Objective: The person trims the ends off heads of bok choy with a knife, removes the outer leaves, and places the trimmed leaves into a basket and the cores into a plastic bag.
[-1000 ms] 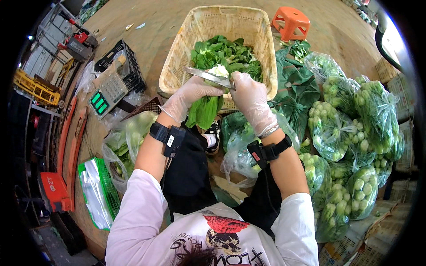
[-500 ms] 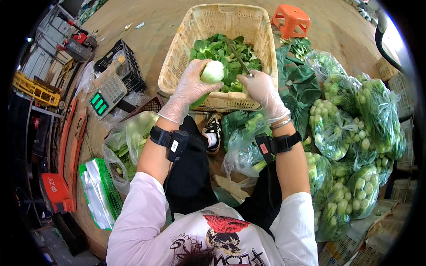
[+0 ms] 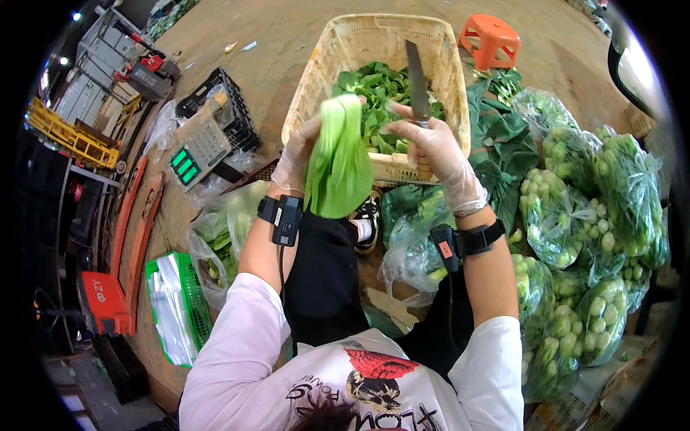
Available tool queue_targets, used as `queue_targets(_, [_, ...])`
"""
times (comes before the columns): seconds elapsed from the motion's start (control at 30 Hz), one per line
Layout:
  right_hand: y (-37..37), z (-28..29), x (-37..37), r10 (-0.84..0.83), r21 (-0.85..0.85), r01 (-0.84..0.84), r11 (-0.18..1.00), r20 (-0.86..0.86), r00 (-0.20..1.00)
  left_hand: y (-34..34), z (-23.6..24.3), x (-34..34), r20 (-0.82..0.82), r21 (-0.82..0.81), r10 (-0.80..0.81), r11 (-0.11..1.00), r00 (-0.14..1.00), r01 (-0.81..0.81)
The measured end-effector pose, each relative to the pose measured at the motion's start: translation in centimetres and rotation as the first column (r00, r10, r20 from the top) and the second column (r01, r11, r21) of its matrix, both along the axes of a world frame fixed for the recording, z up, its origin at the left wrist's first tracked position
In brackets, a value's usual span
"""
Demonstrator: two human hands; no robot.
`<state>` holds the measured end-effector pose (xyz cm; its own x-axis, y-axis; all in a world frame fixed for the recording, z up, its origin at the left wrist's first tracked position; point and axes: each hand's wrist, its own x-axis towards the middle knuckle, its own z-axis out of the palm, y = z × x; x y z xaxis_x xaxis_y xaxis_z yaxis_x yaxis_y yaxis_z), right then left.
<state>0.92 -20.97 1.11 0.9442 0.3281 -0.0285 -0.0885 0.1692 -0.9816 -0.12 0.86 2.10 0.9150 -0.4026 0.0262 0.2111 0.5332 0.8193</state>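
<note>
My left hand (image 3: 297,152), in a clear glove, grips a head of bok choy (image 3: 339,161) before the near left part of a crate. Its pale base points up and its green leaves hang toward me; the head is slightly blurred. Gloved too, my right hand (image 3: 447,152) holds a knife (image 3: 417,82) by its wooden handle, with the dark blade upright and apart from the bok choy. Its thumb and index finger are stretched toward the left and smeared by motion. Behind both hands stands the worn cream plastic crate (image 3: 359,44), with loose green leaves (image 3: 377,82) in it.
Bagged bok choy (image 3: 550,215) is piled at right, beside dark green sacking (image 3: 496,136). An open bag of greens (image 3: 219,241) lies left, near a scale (image 3: 198,154), a black crate (image 3: 241,122) and a green basket (image 3: 198,302). An orange stool (image 3: 491,42) stands far right.
The bok choy has turned from base toward me to leaves hanging down toward me. The knife has swung from slanting left to nearly upright, and my right fingers have spread. The whole view has shifted slightly.
</note>
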Motion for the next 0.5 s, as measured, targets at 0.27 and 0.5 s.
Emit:
queue_targets(0.27, [0.4,-0.4,-0.7,-0.085,-0.293,0.095,0.951,0.047,0.995,-2.0,-1.0,2.0,-0.078,0.221,-0.353,0.906,0.932,0.362])
queue_targets(0.5, [-0.5,1.3,-1.1,0.115,-0.544,-0.073,0.836,0.043,0.992,-2.5,-0.5,1.9,0.136,0.803,-0.410,0.579,0.902,0.142])
